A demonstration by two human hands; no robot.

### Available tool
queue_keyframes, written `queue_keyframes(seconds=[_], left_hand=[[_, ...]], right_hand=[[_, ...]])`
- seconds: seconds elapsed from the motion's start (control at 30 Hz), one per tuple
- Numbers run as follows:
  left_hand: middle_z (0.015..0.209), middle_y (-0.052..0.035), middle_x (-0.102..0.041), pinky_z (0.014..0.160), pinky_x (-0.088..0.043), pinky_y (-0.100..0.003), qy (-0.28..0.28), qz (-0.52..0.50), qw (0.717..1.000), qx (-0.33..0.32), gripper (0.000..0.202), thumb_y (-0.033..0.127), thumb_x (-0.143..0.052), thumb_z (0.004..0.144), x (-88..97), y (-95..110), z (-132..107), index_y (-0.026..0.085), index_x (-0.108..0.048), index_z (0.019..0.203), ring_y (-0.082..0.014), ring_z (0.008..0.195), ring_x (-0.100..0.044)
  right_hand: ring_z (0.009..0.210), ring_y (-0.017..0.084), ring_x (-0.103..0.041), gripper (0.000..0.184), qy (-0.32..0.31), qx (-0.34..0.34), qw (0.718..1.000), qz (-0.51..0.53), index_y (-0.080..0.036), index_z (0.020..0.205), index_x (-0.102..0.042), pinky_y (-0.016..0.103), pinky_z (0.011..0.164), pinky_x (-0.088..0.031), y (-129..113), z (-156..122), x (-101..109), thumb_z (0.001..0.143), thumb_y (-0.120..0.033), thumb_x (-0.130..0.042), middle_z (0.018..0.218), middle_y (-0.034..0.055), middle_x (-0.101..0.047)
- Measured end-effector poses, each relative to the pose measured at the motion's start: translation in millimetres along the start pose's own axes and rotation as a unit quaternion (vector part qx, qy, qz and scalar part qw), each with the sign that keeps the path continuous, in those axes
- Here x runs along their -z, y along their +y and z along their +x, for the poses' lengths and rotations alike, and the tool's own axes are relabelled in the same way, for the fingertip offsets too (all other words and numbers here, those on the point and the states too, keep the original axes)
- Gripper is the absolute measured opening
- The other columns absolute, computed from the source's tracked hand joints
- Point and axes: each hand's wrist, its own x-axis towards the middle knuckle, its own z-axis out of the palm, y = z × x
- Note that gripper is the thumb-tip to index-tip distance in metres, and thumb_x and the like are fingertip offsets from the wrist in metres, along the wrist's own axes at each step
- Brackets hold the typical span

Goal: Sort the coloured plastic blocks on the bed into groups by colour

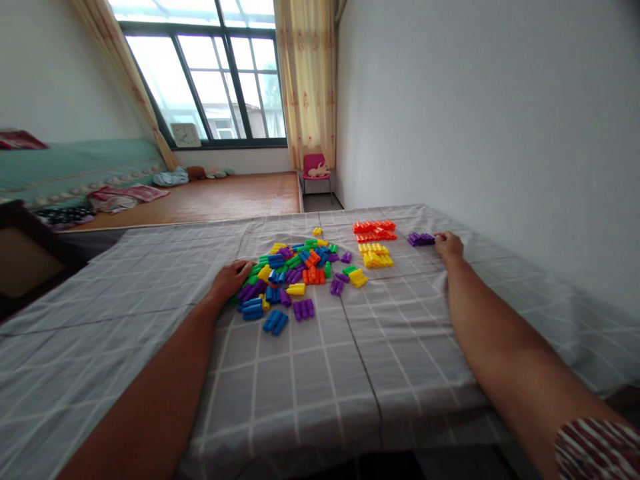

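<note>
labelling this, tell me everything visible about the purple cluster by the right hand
The purple cluster is a low row of tubular pieces packed side by side, plastic by the look. It lies on the grey checked cloth, right of the orange group. Fingers of the right hand appear to touch its right end; grip unclear.

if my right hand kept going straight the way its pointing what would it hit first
Most likely the group of purple blocks, just ahead of the right hand; whether they already touch is hard to tell.
</note>
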Motion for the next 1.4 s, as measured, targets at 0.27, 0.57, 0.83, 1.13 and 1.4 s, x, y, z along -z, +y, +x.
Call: queue_keyframes(seconds=[0.27, 0.57, 0.83, 1.13, 1.4], left_hand=[[0.114, -0.0072, -0.072, 0.095, -0.045, -0.029, 0.001, 0.0, 1.0, 0.007, 0.048, 0.046, -0.038, 0.086, -1.3, 1.4, -1.9, 0.019, -0.074, 0.103, -0.0227, 0.106, -0.063], [0.112, -0.0071, -0.073, 0.095, -0.045, -0.03, 0.006, -0.011, 1.0, 0.007, 0.045, 0.041, -0.039, 0.088, -6.0, 1.6, -3.1, 0.019, -0.074, 0.105, -0.0216, 0.105, -0.062], [0.11, -0.0079, -0.073, 0.094, -0.045, -0.03, 0.012, 0.005, 1.0, -0.004, 0.042, 0.036, -0.04, 0.089, -6.1, 5.7, -4.8, 0.018, -0.075, 0.103, -0.022, 0.104, -0.063], [0.096, -0.0087, -0.075, 0.086, -0.046, -0.031, 0.003, -0.023, 1.0, -0.01, 0.04, 0.041, -0.045, 0.089, 0.7, 14.4, -11.3, 0.019, -0.076, 0.096, -0.0226, 0.095, -0.064], [0.088, -0.006, -0.075, 0.083, -0.045, -0.028, -0.002, -0.025, 1.0, -0.01, 0.037, 0.04, -0.047, 0.088, 1.1, 15.1, -10.6, 0.019, -0.076, 0.096, -0.0203, 0.093, -0.064]], right_hand=[[0.099, 0.026, -0.063, 0.038, 0.106, 0.065, 0.992, 0.024, -0.011, 0.115, -0.063, 0.036, 0.091, -0.046, -28.1, -0.7, 9.0, 0.088, -0.022, -0.038, 0.115, 0.0168, -0.067], [0.078, 0.018, -0.067, 0.035, -0.038, 0.286, 0.943, 0.167, -0.017, 0.114, -0.063, 0.03, 0.075, -0.051, -155.4, -69.6, 35.8, 0.093, -0.038, -0.043, 0.099, 0.0096, -0.073], [0.08, 0.018, -0.066, 0.021, -0.327, 0.563, 0.757, 0.057, -0.021, 0.1, -0.072, 0.028, 0.074, -0.05, -258.8, -175.6, 13.5, 0.086, -0.026, -0.058, 0.093, 0.0036, -0.074], [0.113, 0.023, -0.057, 0.042, -0.269, 0.566, 0.779, -0.02, -0.017, 0.134, -0.057, 0.034, 0.101, -0.041, -325.1, -222.7, -71.3, 0.094, -0.017, -0.045, 0.131, 0.0094, -0.063], [0.097, 0.02, -0.062, 0.036, -0.282, 0.552, 0.784, -0.003, -0.013, 0.115, -0.066, 0.029, 0.09, -0.046, -333.6, -220.1, -67.5, 0.079, -0.013, -0.065, 0.106, 0.0118, -0.069]])
